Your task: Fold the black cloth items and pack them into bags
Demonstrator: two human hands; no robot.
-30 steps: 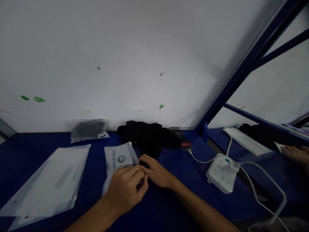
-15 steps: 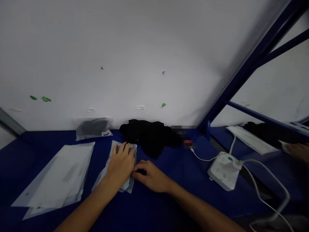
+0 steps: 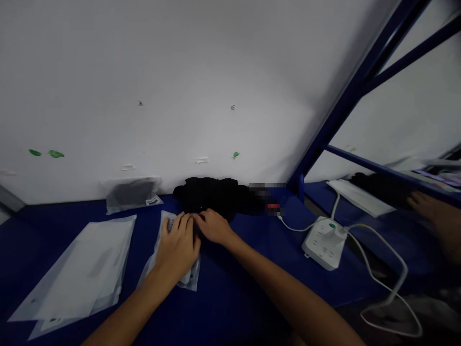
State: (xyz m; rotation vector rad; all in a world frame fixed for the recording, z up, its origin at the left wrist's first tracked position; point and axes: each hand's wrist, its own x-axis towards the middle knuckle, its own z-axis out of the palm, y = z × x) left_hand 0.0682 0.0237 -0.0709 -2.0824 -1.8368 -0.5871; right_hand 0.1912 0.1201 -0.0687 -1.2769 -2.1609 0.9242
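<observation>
Dim, soft overall blur; white wall (image 3: 180, 72) brightest, blue table (image 3: 234, 298) dark; wide-angle bending at edges

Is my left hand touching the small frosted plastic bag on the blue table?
Touching. The head view shows the left hand lying flat on the small frosted plastic bag, covering most of it.

Nothing readable for you here: the pouch (image 3: 175, 259) print at lower centre sits under your left hand (image 3: 177, 250), too blurred.
</observation>
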